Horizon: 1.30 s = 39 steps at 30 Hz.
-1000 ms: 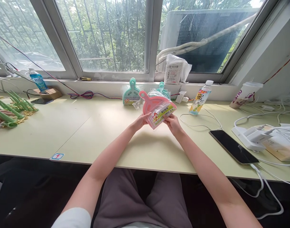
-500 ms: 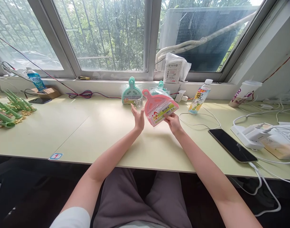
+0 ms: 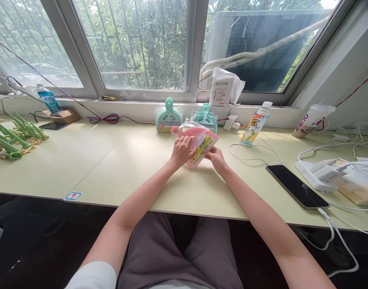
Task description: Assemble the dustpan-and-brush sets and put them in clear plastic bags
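A pink dustpan-and-brush set (image 3: 198,141) in a clear plastic bag with a yellow-green label lies tilted low over the pale green table (image 3: 111,164). My left hand (image 3: 181,149) rests on top of the pack, fingers curled over it. My right hand (image 3: 214,157) pinches its lower right edge. Two teal sets in bags, one (image 3: 168,117) on the left and one (image 3: 205,118) on the right, lean against the wall behind the pink one.
A drink bottle (image 3: 255,128), a phone (image 3: 295,186), a power strip with chargers and white cables (image 3: 319,174) and a cup (image 3: 312,119) lie to the right. Green plastic pieces (image 3: 12,134) and a blue bottle (image 3: 48,101) are far left. A white packet (image 3: 222,89) sits on the sill.
My left hand, which had let go and opened, has come back onto the pink pack. The pack has tipped flatter and lower toward the table.
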Motion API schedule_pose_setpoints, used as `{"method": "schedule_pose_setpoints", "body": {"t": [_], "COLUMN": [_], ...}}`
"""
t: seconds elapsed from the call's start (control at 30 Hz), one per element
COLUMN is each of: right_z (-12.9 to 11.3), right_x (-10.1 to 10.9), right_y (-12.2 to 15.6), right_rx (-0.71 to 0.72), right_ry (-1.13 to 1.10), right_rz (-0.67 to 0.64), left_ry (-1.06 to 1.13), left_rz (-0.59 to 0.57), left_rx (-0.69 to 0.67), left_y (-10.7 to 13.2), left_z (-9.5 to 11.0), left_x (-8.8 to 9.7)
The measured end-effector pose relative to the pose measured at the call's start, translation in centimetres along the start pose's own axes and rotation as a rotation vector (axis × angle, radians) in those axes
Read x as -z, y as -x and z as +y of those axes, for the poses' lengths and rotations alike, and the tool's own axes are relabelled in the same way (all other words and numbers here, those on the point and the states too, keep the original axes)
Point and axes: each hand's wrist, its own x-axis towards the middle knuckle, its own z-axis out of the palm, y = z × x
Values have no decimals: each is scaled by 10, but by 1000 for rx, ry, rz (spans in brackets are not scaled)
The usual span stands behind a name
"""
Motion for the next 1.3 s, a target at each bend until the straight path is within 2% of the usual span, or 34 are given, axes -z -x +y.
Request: {"method": "schedule_pose_setpoints", "body": {"t": [0.23,0.33,0.43,0.6,0.9,1.0,1.2,1.3], "right_z": [4,4,4,3,1,1,0,-1], "right_x": [0,-1,-1,2,4,5,4,3], "right_y": [-2,-2,-1,-2,-3,-4,-2,-1], "right_rx": [-17,-29,-24,-23,-37,-26,-28,-23], "right_ry": [24,15,15,-2,-26,-26,-7,-16], "right_rz": [43,34,45,87,127,138,131,122], "left_ry": [-71,-105,-125,-162,-229,-169,128,209], "left_rz": [-114,-115,-101,-166,-200,-163,-126,-75], "left_rx": [-15,-47,-115,-237,-205,-188,-149,-132], "left_y": [-1,-1,0,0,3,4,7,9], "left_z": [12,14,13,14,26,27,27,27], "left_x": [-4,-3,0,3,-5,-8,-13,-15]}}
